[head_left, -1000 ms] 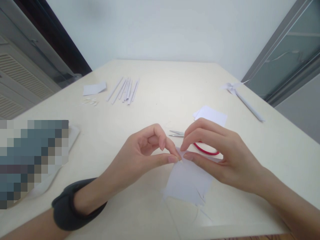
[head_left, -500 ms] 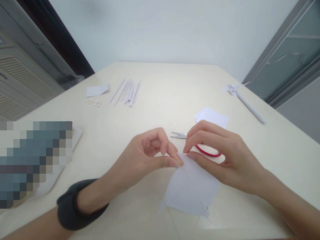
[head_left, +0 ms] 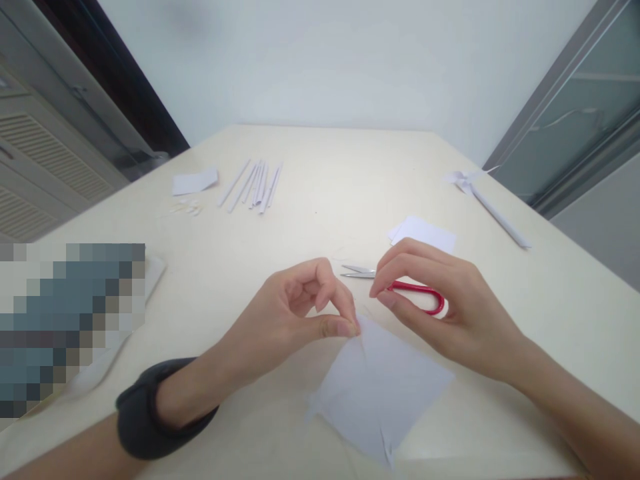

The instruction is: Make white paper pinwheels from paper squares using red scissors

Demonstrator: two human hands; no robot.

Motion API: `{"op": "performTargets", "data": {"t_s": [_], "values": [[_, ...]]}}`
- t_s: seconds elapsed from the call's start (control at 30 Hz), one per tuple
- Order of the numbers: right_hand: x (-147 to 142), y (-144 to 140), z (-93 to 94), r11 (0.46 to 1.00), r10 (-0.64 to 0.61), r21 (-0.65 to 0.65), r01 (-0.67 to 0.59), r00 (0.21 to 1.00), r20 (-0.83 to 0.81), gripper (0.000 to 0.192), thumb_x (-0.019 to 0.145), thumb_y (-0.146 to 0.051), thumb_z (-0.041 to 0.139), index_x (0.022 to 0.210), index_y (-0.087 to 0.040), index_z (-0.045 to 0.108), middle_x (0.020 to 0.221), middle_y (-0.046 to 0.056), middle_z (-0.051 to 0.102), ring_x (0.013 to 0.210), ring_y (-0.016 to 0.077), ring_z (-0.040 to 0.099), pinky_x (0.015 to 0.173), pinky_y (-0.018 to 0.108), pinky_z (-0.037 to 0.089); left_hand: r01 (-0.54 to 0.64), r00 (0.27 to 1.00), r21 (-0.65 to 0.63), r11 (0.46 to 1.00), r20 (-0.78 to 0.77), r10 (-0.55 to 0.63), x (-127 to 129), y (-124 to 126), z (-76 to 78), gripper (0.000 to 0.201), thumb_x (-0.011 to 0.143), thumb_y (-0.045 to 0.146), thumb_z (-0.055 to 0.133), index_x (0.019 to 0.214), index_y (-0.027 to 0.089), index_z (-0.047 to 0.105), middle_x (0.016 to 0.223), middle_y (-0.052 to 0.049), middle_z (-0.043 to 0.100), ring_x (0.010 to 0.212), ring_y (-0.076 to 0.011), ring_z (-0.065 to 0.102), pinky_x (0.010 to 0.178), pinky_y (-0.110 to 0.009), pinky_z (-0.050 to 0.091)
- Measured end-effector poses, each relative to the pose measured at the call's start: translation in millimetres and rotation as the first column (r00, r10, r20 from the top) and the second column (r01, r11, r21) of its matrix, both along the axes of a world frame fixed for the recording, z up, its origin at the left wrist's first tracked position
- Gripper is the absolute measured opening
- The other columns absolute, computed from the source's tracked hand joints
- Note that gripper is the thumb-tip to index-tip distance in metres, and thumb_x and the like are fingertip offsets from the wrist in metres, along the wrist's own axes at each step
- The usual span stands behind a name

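A white paper square (head_left: 383, 390) lies flat on the pale counter (head_left: 320, 200), close to its near edge, turned so that one corner points away from the person. Cuts run in from its corners, the clearest near its nearest corner. The left hand (head_left: 287, 320) pinches that far corner, thumb and forefinger pressed together on the paper (the other fingers curl above). The right hand (head_left: 450, 313) hovers just beyond the paper square's right side, its grip apart: thumb and forefinger stand a little open, holding nothing and clear of the sheet. A dark band (head_left: 150, 413) wraps the left wrist.

Just beyond the paper square, partly behind the right hand, lie small scissors (head_left: 400, 288) with a red loop handle and blades pointing left. Farther beyond, to the right, sits a small stack of white paper squares (head_left: 424, 232). Well beyond it on the right lies a paper pinwheel (head_left: 487, 203) on its long rolled stick. Far beyond the paper square to the left are a row of rolled paper sticks (head_left: 255, 185), one more paper piece (head_left: 195, 181) and tiny scraps (head_left: 185, 209).
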State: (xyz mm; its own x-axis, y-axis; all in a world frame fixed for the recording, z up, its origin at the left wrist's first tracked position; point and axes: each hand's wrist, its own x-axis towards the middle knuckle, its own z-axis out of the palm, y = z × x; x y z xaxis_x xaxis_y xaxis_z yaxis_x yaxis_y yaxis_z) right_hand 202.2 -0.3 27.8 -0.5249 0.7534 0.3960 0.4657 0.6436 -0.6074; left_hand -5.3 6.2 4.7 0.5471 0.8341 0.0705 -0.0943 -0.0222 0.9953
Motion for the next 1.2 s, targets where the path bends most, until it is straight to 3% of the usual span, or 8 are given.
{"op": "performTargets", "data": {"t_s": [0.17, 0.27, 0.43, 0.63, 0.73, 0.97, 1.2], "values": [[-4.6, -0.5, -7.4, 0.998, 0.036, -0.054, -0.037, 0.999, -0.013, 0.004, 0.085, -0.019, 0.055, 0.085, -0.018, 0.059, 0.091, 0.002, 0.056, 0.083, 0.0117, 0.053, 0.071, 0.024, 0.043, -0.211, 0.960, 0.191, 0.958, -0.144, 0.241, 2.4, -0.8, -1.0, 0.018, 0.079, 0.018, 0.065, 0.073, 0.019, 0.048, 0.076, 0.001, 0.060, 0.080, -0.0128, 0.058, 0.074, -0.026, 0.046], [-8.2, -1.6, -12.6, 0.998, 0.019, -0.053, -0.019, 1.000, 0.005, 0.005, 0.085, -0.022, 0.055, 0.087, -0.020, 0.059, 0.096, 0.002, 0.055, 0.086, 0.0130, 0.053, 0.072, 0.025, 0.043, -0.250, 0.938, 0.263, 0.932, -0.173, 0.300, 3.7, -2.1, 0.0, 0.012, 0.079, 0.018, 0.064, 0.078, 0.019, 0.052, 0.080, 0.000, 0.061, 0.080, -0.0135, 0.060, 0.074, -0.026, 0.047], [-12.7, -3.3, -18.2, 0.996, -0.080, -0.027, 0.081, 0.997, 0.003, 0.009, 0.084, -0.029, 0.056, 0.088, -0.020, 0.058, 0.097, 0.004, 0.055, 0.088, 0.0161, 0.053, 0.070, 0.028, 0.044, -0.254, 0.930, 0.349, 0.902, -0.166, 0.326, 6.1, -6.2, 1.2, 0.009, 0.080, 0.012, 0.061, 0.082, 0.020, 0.056, 0.081, 0.001, 0.061, 0.078, -0.0127, 0.060, 0.075, -0.025, 0.048], [-14.7, -9.0, -18.9, 0.970, -0.154, 0.199, 0.138, 0.986, 0.068, 0.021, 0.081, -0.033, 0.059, 0.095, -0.017, 0.057, 0.106, 0.009, 0.051, 0.098, 0.0205, 0.048, 0.085, 0.037, 0.039, -0.275, 0.918, 0.382, 0.882, -0.170, 0.359, 7.1, -7.6, -0.4, 0.011, 0.081, 0.009, 0.058, 0.086, 0.020, 0.055, 0.084, 0.001, 0.060, 0.082, -0.0127, 0.060, 0.080, -0.026, 0.049], [-15.5, -10.2, -19.1, 0.957, -0.168, 0.257, 0.135, 0.979, 0.112, 0.017, 0.083, -0.029, 0.056, 0.095, -0.017, 0.058, 0.109, 0.009, 0.051, 0.102, 0.0216, 0.047, 0.089, 0.039, 0.035, -0.275, 0.913, 0.385, 0.881, -0.182, 0.364, 6.8, -7.4, -0.9, 0.012, 0.082, 0.010, 0.058, 0.087, 0.020, 0.054, 0.085, 0.001, 0.060, 0.083, -0.0115, 0.060, 0.081, -0.024, 0.049], [-15.7, -8.1, -19.1, 0.958, -0.189, 0.244, 0.154, 0.974, 0.127, 0.016, 0.084, -0.020, 0.052, 0.099, -0.019, 0.057, 0.110, 0.009, 0.052, 0.101, 0.0211, 0.048, 0.088, 0.039, 0.036, -0.263, 0.875, 0.493, 0.829, -0.240, 0.420, 6.0, -10.3, -0.6, 0.015, 0.079, 0.009, 0.060, 0.086, 0.021, 0.055, 0.084, 0.000, 0.062, 0.082, -0.0149, 0.059, 0.079, -0.029, 0.048], [-13.2, -5.0, -17.9, 0.980, -0.130, 0.158, 0.117, 0.989, 0.075, 0.011, 0.083, -0.016, 0.053, 0.089, -0.021, 0.060, 0.105, 0.006, 0.052, 0.095, 0.0186, 0.050, 0.084, 0.037, 0.038, -0.181, 0.800, 0.693, 0.698, -0.310, 0.514, 5.4, -10.6, 1.8, 0.015, 0.076, 0.011, 0.062, 0.085, 0.023, 0.060, 0.082, 0.000, 0.063, 0.079, -0.0171, 0.055, 0.071, -0.030, 0.043]]}}
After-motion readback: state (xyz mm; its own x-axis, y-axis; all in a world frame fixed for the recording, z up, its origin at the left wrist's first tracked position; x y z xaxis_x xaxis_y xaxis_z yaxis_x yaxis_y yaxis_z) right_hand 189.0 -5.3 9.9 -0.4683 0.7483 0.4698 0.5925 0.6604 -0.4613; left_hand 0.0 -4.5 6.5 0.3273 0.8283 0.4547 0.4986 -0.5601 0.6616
